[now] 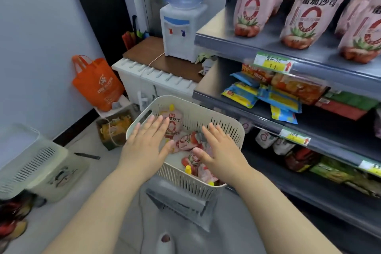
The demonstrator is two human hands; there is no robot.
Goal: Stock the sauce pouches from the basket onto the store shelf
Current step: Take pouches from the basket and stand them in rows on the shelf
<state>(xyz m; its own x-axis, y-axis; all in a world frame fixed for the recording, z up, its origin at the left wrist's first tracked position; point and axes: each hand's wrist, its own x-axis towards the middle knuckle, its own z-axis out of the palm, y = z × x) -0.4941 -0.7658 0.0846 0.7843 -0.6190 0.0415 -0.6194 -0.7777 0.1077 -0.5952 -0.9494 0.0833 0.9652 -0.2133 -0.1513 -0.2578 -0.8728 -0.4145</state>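
Hovering palm-down over the cream perforated plastic basket (185, 179), the left hand (147, 140) and the right hand (220, 150) both have fingers straight and spread, gripping nothing. Inside the basket lie pink sauce pouches with yellow caps (172, 123), jumbled, one propped against the far wall. More pink pouches of the same kind (250, 4) stand upright in a row on the grey metal store shelf (226, 45) at upper right.

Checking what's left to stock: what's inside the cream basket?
Pink tomato sauce pouches lie jumbled in the basket. The left hand and right hand cover part of it, so the count is hidden.
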